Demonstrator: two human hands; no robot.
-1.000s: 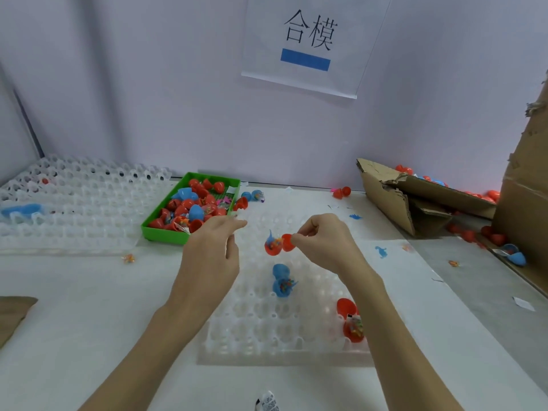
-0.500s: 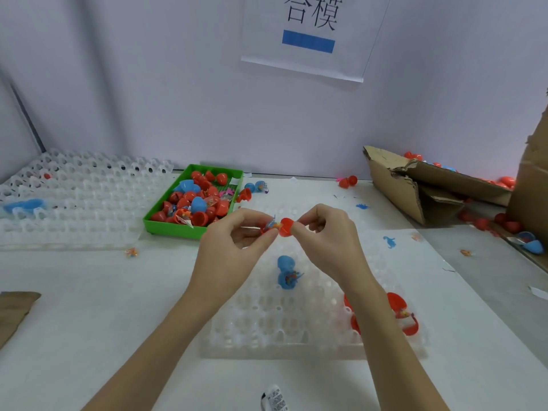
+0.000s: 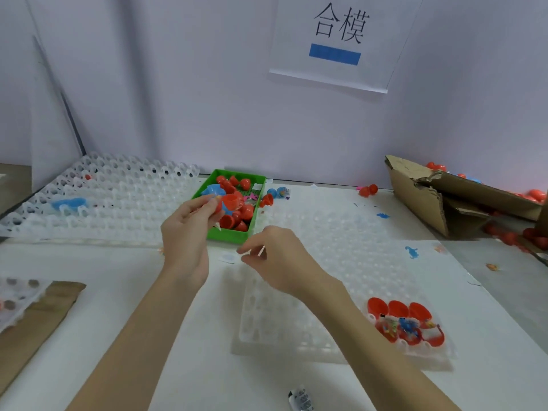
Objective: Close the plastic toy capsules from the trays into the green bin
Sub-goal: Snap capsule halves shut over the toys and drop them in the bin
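My left hand (image 3: 189, 229) pinches a closed red capsule (image 3: 229, 200) at its fingertips, just above the green bin (image 3: 229, 235). The bin holds several red capsules and a few blue ones. My right hand (image 3: 277, 259) hovers over the near white tray (image 3: 332, 232), fingers loosely curled with nothing in them. Three open red capsules (image 3: 398, 311) with small toys inside sit in the tray's near right corner.
A stack of white trays (image 3: 118, 200) with a blue capsule (image 3: 69, 203) lies at the left. A torn cardboard box (image 3: 427, 200) with loose red capsules lies at the right. Two red capsules (image 3: 367, 190) rest by the wall. Cardboard (image 3: 38, 318) lies near left.
My left hand took the red capsule from between both hands and carried it left to above the green bin. My right hand let go and sank toward the tray.
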